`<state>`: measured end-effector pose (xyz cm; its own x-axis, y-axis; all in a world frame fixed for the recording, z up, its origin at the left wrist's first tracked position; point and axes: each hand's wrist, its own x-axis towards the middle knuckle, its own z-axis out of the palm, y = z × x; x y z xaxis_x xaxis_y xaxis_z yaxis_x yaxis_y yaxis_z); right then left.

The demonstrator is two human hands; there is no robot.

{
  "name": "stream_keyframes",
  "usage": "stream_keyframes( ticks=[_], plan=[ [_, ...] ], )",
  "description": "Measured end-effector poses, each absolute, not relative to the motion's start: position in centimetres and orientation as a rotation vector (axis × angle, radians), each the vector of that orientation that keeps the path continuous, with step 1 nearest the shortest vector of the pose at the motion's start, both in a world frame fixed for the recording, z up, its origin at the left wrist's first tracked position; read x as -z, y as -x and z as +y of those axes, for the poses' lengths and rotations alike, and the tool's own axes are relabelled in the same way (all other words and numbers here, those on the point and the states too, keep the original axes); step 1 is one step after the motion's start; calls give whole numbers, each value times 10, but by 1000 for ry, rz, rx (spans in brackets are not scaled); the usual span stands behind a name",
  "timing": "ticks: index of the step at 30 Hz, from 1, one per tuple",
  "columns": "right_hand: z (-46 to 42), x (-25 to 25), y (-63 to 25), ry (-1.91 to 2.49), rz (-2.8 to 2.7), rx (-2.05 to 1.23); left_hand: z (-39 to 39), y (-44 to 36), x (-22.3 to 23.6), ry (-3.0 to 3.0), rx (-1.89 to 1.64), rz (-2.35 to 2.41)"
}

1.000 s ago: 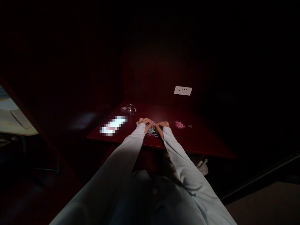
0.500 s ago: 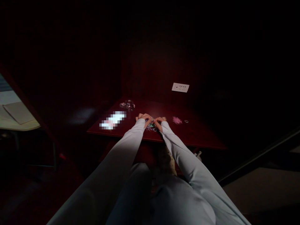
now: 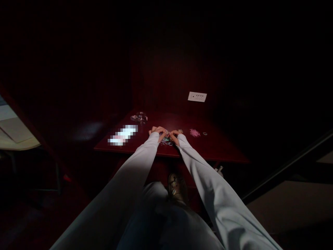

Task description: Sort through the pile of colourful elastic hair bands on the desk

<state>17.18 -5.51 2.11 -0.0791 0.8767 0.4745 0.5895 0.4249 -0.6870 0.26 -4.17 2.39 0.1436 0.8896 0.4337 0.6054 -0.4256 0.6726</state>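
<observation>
My left hand and my right hand meet near the front edge of the dark red table. Both have bent fingers, with the fingertips drawn together almost touching. What they pinch is too small and dim to make out. Beneath them lies a loose pile of small thin pieces, green, lilac and whitish, partly covered by the hands. A pale little ring rests at its right side. To the right of my right hand is a heap of thin pink pieces, with another ring beyond it.
A clear glass-like container stands at the table's back left. In front of it lies a bright, pixelated flat object. A white socket plate is on the back wall. My shoe shows under the table.
The view has shifted slightly, and a shoe now shows more fully below the table. My hands stay together over the pile, with only small finger movement.
</observation>
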Motion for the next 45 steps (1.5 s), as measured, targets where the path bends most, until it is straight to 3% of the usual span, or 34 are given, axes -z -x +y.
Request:
stream_keyframes(
  ticks=[10,22,35,45],
  plan=[
    [-68,-22,-170,1255,-1621,-640,-45,6,-24,-2149,-1153,1380],
    [-72,-26,-172,1306,-1651,-676,-57,7,-26,-2112,-1219,1349],
    [-77,-28,-168,1271,-1840,-276,-58,-3,-23,-2096,-1278,1381],
    [-71,-24,-163,1246,-1712,-561,-56,5,-27,-2180,-1213,1387]
  ],
)
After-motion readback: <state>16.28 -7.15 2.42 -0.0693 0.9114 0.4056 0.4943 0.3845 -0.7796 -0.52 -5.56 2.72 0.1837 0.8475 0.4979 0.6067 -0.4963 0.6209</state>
